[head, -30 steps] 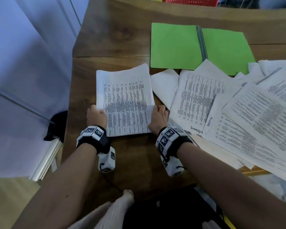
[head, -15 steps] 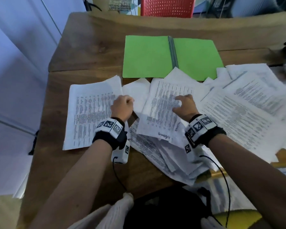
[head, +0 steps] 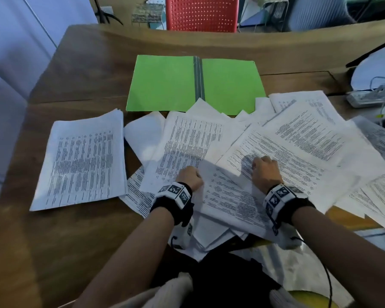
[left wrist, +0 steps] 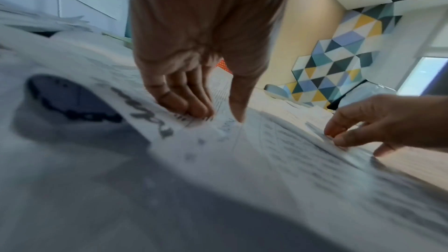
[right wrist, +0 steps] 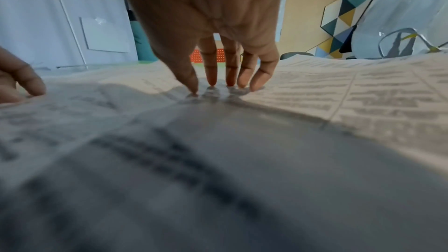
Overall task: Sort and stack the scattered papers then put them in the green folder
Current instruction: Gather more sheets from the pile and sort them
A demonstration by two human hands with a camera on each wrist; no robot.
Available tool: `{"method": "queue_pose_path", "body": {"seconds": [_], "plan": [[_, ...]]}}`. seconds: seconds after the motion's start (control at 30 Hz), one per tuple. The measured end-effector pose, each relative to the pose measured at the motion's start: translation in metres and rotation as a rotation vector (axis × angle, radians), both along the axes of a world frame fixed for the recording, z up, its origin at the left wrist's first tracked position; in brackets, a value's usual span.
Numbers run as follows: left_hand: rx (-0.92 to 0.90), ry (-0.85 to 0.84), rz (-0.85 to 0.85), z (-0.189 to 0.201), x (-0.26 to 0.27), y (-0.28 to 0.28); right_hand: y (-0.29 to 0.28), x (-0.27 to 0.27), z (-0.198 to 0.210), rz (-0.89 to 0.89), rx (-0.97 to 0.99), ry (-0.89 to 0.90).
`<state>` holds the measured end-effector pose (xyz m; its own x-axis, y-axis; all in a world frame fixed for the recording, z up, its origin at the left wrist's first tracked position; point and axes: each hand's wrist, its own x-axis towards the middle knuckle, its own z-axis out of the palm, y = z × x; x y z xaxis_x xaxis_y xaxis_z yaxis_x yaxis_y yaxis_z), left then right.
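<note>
The green folder (head: 165, 83) lies open and flat at the back of the wooden table (head: 80, 70). A squared stack of printed sheets (head: 82, 161) sits at the front left, with no hand on it. Scattered papers (head: 298, 138) overlap across the middle and right. My left hand (head: 189, 177) presses its fingertips (left wrist: 194, 111) and thumb onto the left edge of a printed sheet (head: 229, 196) on top of the pile. My right hand (head: 263, 170) sets all its fingertips (right wrist: 212, 81) down on the papers at that sheet's far right corner. Neither hand lifts anything.
A red perforated chair (head: 201, 13) stands beyond the table's far edge. A power strip with cables (head: 371, 96) and a white round object (head: 378, 67) crowd the right end. Some sheets overhang the near table edge above my lap.
Both hands have let go of the squared stack on the left and moved right onto the scattered pile. The stack stays where it was set.
</note>
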<state>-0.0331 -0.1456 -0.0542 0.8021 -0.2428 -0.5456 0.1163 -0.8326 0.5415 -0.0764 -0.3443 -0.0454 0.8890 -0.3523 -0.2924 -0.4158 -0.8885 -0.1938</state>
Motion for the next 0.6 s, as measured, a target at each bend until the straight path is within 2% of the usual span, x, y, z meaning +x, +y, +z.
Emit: {"method": "queue_pose_path", "body": {"seconds": [0.07,0.1,0.17,0.37,0.43,0.53,0.6], "plan": [[0.079,-0.102,0.118,-0.002,0.002,-0.002,-0.015,0.005,0.003,-0.025,0.01,0.007],[0.121,-0.118,0.125,-0.001,0.002,-0.004,-0.025,0.01,0.004,-0.047,0.008,0.034],[0.154,-0.077,0.12,0.0,0.004,-0.01,-0.048,0.021,0.005,-0.091,0.009,0.098],[-0.191,0.036,0.208,0.002,-0.005,-0.026,-0.097,0.036,0.006,-0.09,-0.011,0.215],[-0.219,0.015,0.2,0.003,-0.006,-0.028,-0.102,0.039,0.006,-0.119,-0.002,0.216],[-0.228,-0.007,0.217,0.001,-0.004,-0.022,-0.108,0.044,0.007,-0.183,0.17,0.171],[-0.198,-0.028,0.226,0.0,0.001,-0.013,-0.106,0.046,0.011,-0.066,0.26,0.041]]}}
